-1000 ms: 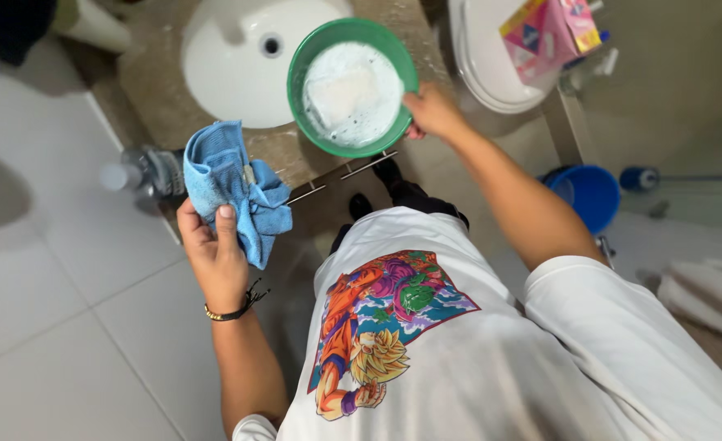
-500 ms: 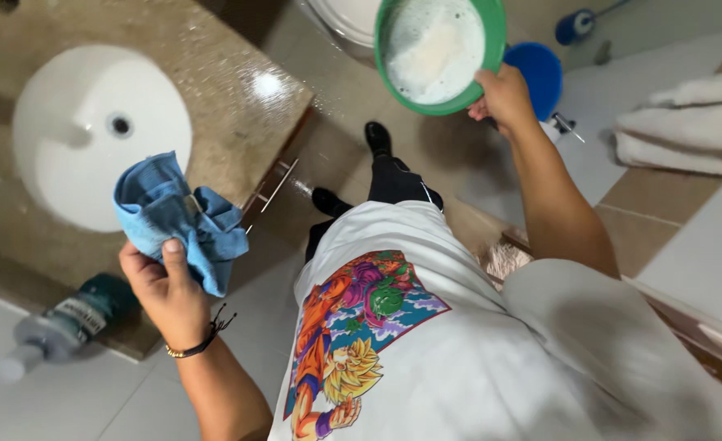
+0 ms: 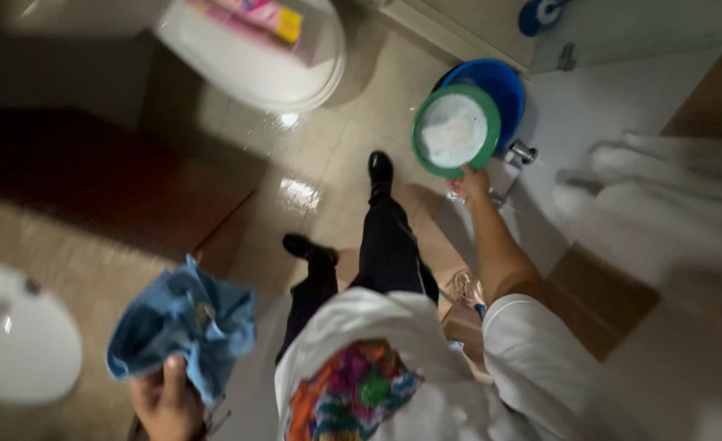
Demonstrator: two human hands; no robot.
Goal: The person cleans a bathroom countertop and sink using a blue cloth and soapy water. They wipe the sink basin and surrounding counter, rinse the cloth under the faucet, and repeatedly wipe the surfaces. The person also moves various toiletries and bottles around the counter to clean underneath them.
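Here the right hand grips one round green basin of white foam above one blue bucket; the left hand clutches one crumpled blue cloth near a white sink.

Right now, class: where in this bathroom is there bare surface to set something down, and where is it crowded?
Bare floor tile lies between the toilet and the person's black shoes. The counter beside the white sink is bare. It is crowded by the blue bucket, under the green bowl in the right hand.
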